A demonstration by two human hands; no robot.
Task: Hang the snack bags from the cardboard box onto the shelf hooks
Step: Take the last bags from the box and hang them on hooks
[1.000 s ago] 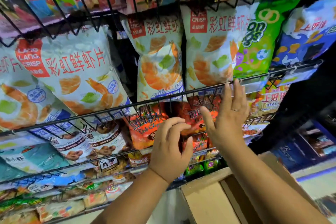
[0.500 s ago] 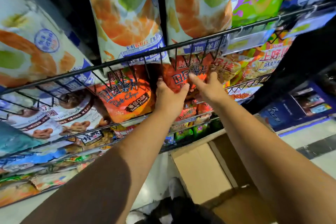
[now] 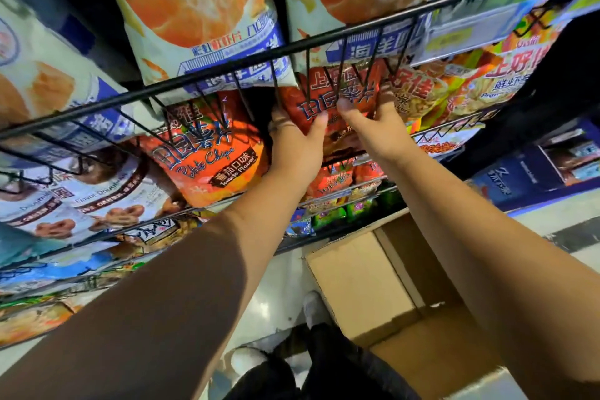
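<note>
Left grip [image 3: 297,148] and right grip [image 3: 376,122] both clamp a red chip bag [image 3: 324,91], thumbs on its front, just under the black wire rail [image 3: 227,70], beside an orange chip bag [image 3: 211,153]. Below, the cardboard box [image 3: 354,282] sits on the floor [image 3: 279,295].

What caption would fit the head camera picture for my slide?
Left hand and right hand hold a red chip bag at the wire rack, cardboard box below.

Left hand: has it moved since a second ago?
Yes. The left hand rose toward the black wire rail and now grips the red snack bag beneath it.
</note>
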